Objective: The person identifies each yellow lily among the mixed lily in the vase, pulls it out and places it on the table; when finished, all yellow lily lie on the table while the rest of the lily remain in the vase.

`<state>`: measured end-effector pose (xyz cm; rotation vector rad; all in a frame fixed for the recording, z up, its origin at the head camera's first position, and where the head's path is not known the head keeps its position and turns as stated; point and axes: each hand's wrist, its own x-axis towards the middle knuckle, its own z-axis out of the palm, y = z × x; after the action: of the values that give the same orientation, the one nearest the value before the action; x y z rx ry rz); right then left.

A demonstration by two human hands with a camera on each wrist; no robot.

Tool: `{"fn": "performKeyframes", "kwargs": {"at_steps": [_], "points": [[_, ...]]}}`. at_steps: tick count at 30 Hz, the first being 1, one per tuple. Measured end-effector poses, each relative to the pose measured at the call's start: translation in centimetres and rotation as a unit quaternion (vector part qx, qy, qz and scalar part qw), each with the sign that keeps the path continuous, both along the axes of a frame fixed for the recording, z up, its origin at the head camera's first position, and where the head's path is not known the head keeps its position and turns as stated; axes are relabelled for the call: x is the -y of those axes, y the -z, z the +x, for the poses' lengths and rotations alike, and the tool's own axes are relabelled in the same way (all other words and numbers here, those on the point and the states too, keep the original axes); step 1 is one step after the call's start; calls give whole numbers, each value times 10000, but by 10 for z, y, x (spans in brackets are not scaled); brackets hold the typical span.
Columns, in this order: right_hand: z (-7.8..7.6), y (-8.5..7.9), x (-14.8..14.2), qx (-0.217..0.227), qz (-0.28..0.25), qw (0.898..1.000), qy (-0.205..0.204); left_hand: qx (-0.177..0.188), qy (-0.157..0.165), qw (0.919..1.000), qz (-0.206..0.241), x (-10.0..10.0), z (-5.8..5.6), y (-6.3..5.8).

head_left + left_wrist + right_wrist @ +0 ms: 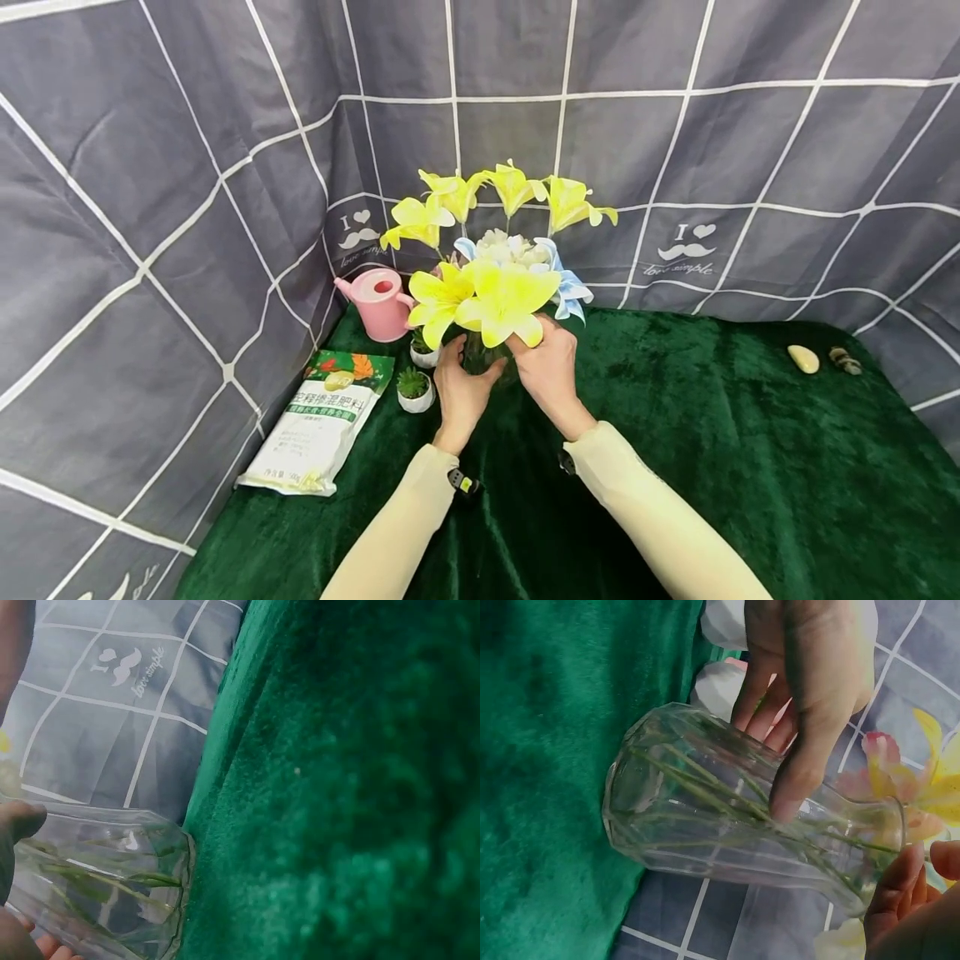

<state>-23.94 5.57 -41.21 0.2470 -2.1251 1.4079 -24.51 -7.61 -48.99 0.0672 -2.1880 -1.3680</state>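
A clear glass vase with green stems inside stands on the dark green cloth. My left hand grips the vase's side, its thumb across the front and the other fingers behind. At the vase's mouth, my right hand pinches a stem just below the blooms. Large yellow lilies hang over the front, with more yellow lilies rising behind. Between them are pale cream flowers and a light-blue lily. In the head view, blooms and hands hide much of the vase.
To the left are a pink watering can, two small potted succulents and a white-and-green fertilizer bag. A pale stone and a dark striped one lie far right. Grey checked curtain encloses the back and left.
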Motion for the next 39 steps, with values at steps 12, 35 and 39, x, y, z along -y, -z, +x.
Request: {"fn": "performKeyframes", "kwargs": {"at_steps": [12,35,39], "points": [[-12,3,6,-249,258,9992,-155,-97,-7,10000,15,1,-3,4],[-4,-11,4,-324,-754,9963,-253,355,-146,9993,9,2,-3,1],[3,-20,6,-313,-1356,9896,-353,295,-179,9994,-43,1,-3,2]]}}
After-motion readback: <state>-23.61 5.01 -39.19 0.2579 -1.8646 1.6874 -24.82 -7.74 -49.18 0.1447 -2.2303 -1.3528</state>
